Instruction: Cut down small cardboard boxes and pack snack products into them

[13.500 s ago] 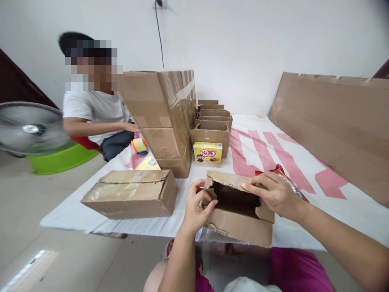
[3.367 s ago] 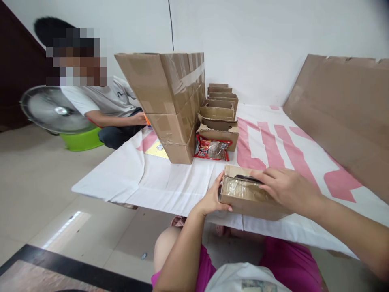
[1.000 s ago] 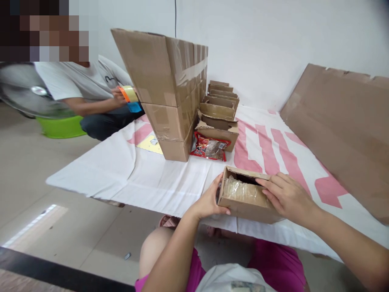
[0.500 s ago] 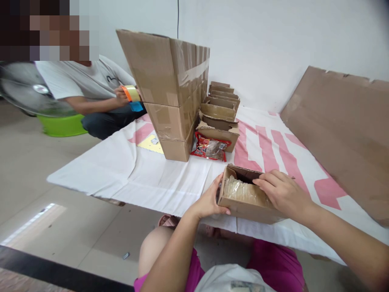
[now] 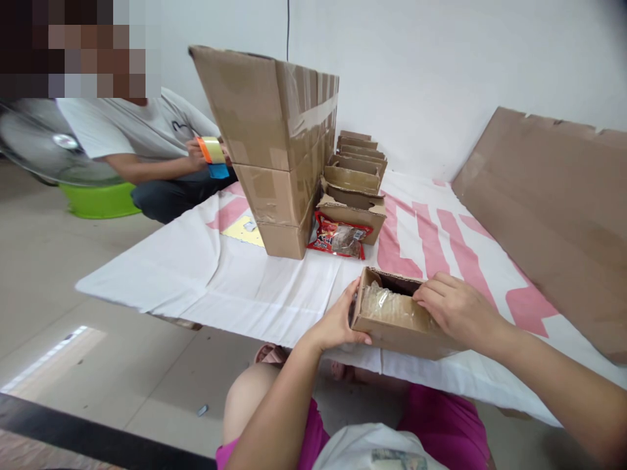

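A small cardboard box [image 5: 406,336] rests at the near edge of the cloth-covered table, its top partly open along a dark gap. Shiny clear tape clings to the near top flap [image 5: 392,309]. My left hand [image 5: 339,320] wraps around the box's left end, thumb on the near side. At the right part of the opening, my right hand [image 5: 453,307] has its fingers curled and closed on the near flap; the fingertips are partly hidden. A red snack packet [image 5: 339,236] leans in front of the closest open box [image 5: 353,212].
Taped cardboard boxes [image 5: 255,111] form a tall stack left of a row of open boxes [image 5: 357,160]. Behind it, a person [image 5: 147,137] holds a tape dispenser [image 5: 213,156]. A large cardboard sheet [image 5: 548,209] stands at right; a fan [image 5: 59,143] stands at left.
Earlier, my hands held another open box, with this taped one apparently at left and a yellow carton by the row. The top gap has since widened; the red packet sits where the carton was.
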Motion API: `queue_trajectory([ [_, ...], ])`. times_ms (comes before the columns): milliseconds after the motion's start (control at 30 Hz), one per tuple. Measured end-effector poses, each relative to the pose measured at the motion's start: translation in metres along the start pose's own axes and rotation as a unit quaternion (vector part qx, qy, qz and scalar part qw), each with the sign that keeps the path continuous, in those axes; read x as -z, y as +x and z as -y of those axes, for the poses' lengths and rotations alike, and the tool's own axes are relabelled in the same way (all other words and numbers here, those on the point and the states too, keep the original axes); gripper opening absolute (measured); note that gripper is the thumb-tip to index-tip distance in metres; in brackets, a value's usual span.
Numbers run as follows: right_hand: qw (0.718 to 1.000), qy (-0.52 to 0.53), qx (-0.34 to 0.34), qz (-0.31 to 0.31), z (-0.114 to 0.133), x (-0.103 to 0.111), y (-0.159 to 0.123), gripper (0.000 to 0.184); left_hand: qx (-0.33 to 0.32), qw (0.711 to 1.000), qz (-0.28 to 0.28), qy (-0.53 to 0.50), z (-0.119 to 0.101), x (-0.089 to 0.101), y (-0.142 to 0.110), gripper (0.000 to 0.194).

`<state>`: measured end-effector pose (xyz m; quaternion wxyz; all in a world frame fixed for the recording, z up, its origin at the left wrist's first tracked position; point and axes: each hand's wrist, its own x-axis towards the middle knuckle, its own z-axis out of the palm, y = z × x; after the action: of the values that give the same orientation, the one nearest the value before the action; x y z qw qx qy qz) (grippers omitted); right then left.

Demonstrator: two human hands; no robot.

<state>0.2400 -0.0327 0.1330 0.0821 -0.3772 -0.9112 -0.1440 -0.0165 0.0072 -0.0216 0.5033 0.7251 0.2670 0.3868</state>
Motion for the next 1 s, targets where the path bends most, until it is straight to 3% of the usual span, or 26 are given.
queue_trajectory([
  [200, 0.999, -0.028, 0.024, -0.024, -0.003, -0.007, -0.004, 0.021, -0.002, 1.0, 0.005, 0.007, 0.0, 0.0, 0.001, 0.137],
  [367, 0.998, 0.014, 0.063, -0.015, -0.01, -0.007, -0.012, 0.022, 0.001, 1.0, 0.006, 0.013, 0.0, 0.001, 0.0, 0.137],
  [733, 0.993, 0.114, 0.037, -0.022, -0.016, 0.005, -0.023, 0.021, 0.022, 1.0, 0.004, 0.019, 0.0, 0.0, -0.001, 0.137],
  [900, 0.982, 0.181, -0.015, -0.056, -0.022, 0.007, -0.049, 0.017, 0.019, 1.0, -0.003, 0.015, 0.003, -0.001, -0.001, 0.135],
  [1000, 0.966, 0.2, -0.123, -0.107, -0.033, 0.008, -0.081, 0.009, 0.026, 1.0, -0.003, 0.007, 0.004, -0.002, -0.001, 0.136],
])
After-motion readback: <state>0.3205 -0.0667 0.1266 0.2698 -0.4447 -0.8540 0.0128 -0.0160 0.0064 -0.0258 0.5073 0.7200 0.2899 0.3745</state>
